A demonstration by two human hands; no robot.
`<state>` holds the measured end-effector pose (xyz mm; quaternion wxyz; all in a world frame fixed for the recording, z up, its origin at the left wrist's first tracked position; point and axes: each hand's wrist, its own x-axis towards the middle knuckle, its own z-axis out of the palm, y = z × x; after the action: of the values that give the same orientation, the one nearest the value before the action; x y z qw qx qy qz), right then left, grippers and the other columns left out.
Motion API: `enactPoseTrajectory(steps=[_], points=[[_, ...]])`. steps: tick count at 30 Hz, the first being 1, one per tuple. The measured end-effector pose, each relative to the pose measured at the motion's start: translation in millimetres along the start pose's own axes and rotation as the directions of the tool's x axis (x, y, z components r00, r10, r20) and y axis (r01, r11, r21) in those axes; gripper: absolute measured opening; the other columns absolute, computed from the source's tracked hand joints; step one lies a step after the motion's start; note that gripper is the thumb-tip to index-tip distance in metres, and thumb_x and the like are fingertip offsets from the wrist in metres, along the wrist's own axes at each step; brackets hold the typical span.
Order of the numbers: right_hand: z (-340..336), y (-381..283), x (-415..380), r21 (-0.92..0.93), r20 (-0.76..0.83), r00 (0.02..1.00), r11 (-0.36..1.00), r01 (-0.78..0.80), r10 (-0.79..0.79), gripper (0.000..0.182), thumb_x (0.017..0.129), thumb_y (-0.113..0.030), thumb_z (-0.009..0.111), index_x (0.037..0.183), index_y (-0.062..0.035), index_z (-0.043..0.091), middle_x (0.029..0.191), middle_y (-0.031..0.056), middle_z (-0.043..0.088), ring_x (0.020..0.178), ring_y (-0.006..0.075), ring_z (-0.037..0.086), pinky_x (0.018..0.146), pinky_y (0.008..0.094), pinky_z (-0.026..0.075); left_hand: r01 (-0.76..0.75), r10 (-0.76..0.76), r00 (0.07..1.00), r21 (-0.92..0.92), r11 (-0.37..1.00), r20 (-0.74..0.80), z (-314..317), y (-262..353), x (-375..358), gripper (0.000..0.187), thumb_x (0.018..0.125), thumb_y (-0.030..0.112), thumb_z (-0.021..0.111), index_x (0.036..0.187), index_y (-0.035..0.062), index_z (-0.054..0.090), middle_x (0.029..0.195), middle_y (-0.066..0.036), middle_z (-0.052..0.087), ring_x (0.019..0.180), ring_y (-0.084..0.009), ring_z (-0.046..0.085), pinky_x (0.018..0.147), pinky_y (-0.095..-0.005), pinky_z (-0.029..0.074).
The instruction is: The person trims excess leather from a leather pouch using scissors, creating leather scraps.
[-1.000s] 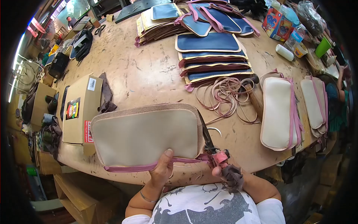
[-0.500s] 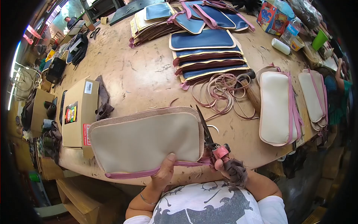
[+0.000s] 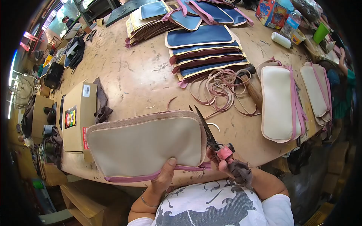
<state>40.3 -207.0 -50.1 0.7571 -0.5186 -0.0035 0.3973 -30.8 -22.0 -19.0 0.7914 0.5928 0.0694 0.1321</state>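
Observation:
A beige padded panel [image 3: 145, 145] with pink trim lies at the near edge of the wooden table [image 3: 143, 79]. My left hand [image 3: 164, 177] grips its lower edge, thumb on top near the pink binding. My right hand [image 3: 228, 165] holds a pair of scissors [image 3: 209, 135] with pink-wrapped handles. The blades are slightly apart and point away from me along the panel's right edge, at the upper right corner.
Stacks of blue panels [image 3: 207, 52] lie at the back, loose pink strips [image 3: 222, 90] and a hammer [image 3: 252, 88] in the middle. Finished beige panels [image 3: 279, 101] sit at right. A cardboard box [image 3: 77, 115] stands left. Another person's arm [image 3: 341, 71] shows at far right.
The scissors have advanced along the panel's right edge toward its far corner and the blades have opened slightly. The left hand keeps its grip; the view has shifted a little.

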Motion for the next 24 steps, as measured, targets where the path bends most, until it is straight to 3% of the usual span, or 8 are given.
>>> enactPoseTrajectory(steps=[1, 2, 4, 5, 10, 13, 20, 24], points=[[-1, 0, 0, -0.019, -0.002, 1.0, 1.0, -0.004, 0.004, 0.036, 0.066, -0.03, 0.067, 0.08, -0.0068, 0.044, 0.071, -0.0004, 0.046, 0.057, 0.0119, 0.038, 0.052, 0.0261, 0.036, 0.013, -0.013, 1.0, -0.027, 1.0, -0.012, 1, 0, 0, 0.04, 0.077, -0.005, 0.045, 0.115, 0.0045, 0.036, 0.111, -0.009, 0.044, 0.101, -0.0187, 0.046, 0.086, -0.0303, 0.04], [-9, 11, 3, -0.171, 0.052, 0.99, 0.976, 0.135, -0.127, 0.036, 0.065, -0.029, 0.068, 0.08, -0.0067, 0.044, 0.071, -0.0004, 0.046, 0.057, 0.0116, 0.039, 0.052, 0.0258, 0.036, 0.024, -0.026, 0.999, -0.074, 0.997, -0.025, 3, 0, -1, 0.04, 0.077, -0.004, 0.045, 0.115, 0.0043, 0.036, 0.111, -0.01, 0.044, 0.101, -0.0193, 0.046, 0.086, -0.0307, 0.04], [-18, 16, 4, -0.377, 0.13, 0.974, 0.9, 0.219, -0.183, 0.036, 0.064, -0.028, 0.069, 0.08, -0.0064, 0.044, 0.07, 0.0001, 0.046, 0.058, 0.0113, 0.039, 0.053, 0.0254, 0.036, 0.045, -0.055, 0.997, -0.168, 0.985, -0.052, 5, 1, -1, 0.04, 0.077, -0.004, 0.045, 0.115, 0.0041, 0.036, 0.111, -0.01, 0.044, 0.101, -0.0204, 0.046, 0.086, -0.0317, 0.04], [-20, 15, 5, -0.442, 0.131, 0.984, 0.881, 0.166, -0.12, 0.037, 0.064, -0.028, 0.069, 0.08, -0.0063, 0.044, 0.069, 0.0006, 0.045, 0.058, 0.0113, 0.039, 0.054, 0.0253, 0.036, 0.033, -0.036, 0.999, -0.085, 0.996, -0.04, 3, 1, -2, 0.04, 0.077, -0.004, 0.046, 0.115, 0.0036, 0.036, 0.111, -0.011, 0.044, 0.101, -0.0209, 0.046, 0.086, -0.0321, 0.039], [-23, 23, 5, -0.339, 0.163, 0.963, 0.905, 0.257, -0.213, 0.039, 0.063, -0.029, 0.068, 0.082, -0.0059, 0.043, 0.063, 0.0034, 0.043, 0.058, 0.0124, 0.039, 0.055, 0.0263, 0.036, -0.029, 0.019, 0.998, 0.202, 0.979, 0.054, -8, 3, -1, 0.039, 0.076, -0.003, 0.047, 0.114, 0.0008, 0.036, 0.11, -0.013, 0.045, 0.1, -0.0227, 0.047, 0.087, -0.0332, 0.039], [-9, -18, -4, -0.397, 0.199, 0.96, 0.879, 0.264, -0.199, 0.04, 0.064, -0.03, 0.067, 0.084, -0.0059, 0.043, 0.061, 0.0037, 0.042, 0.058, 0.0124, 0.038, 0.055, 0.0267, 0.036, 0.002, 0.008, 0.998, 0.144, 0.99, -0.065, 6, 13, 3, 0.028, 0.077, 0.006, 0.051, 0.103, -0.0039, 0.049, 0.101, -0.012, 0.053, 0.092, -0.0211, 0.05, 0.083, -0.0314, 0.037], [-16, -25, -6, -0.338, 0.138, 0.99, 0.941, 0.01, 0.039, 0.033, 0.065, -0.024, 0.067, 0.079, -0.0053, 0.044, 0.058, 0.0012, 0.042, 0.055, 0.0111, 0.035, 0.052, 0.026, 0.035, 0.051, -0.05, 0.995, 0.015, 0.999, -0.091, 1, 8, 0, 0.032, 0.076, 0.002, 0.052, 0.107, -0.0022, 0.045, 0.104, -0.011, 0.05, 0.093, -0.022, 0.049, 0.083, -0.032, 0.038], [-12, -52, -13, -0.5, 0.157, 0.986, 0.865, 0.024, 0.064, 0.022, 0.067, -0.014, 0.066, 0.073, -0.0041, 0.047, 0.058, -0.001, 0.045, 0.054, 0.0078, 0.036, 0.051, 0.0236, 0.036, 0.083, -0.091, 0.992, -0.098, 0.992, -0.086, -4, 7, 1, 0.038, 0.074, -0.002, 0.052, 0.11, 0.0002, 0.041, 0.106, -0.01, 0.047, 0.096, -0.0213, 0.047, 0.083, -0.0322, 0.038]])
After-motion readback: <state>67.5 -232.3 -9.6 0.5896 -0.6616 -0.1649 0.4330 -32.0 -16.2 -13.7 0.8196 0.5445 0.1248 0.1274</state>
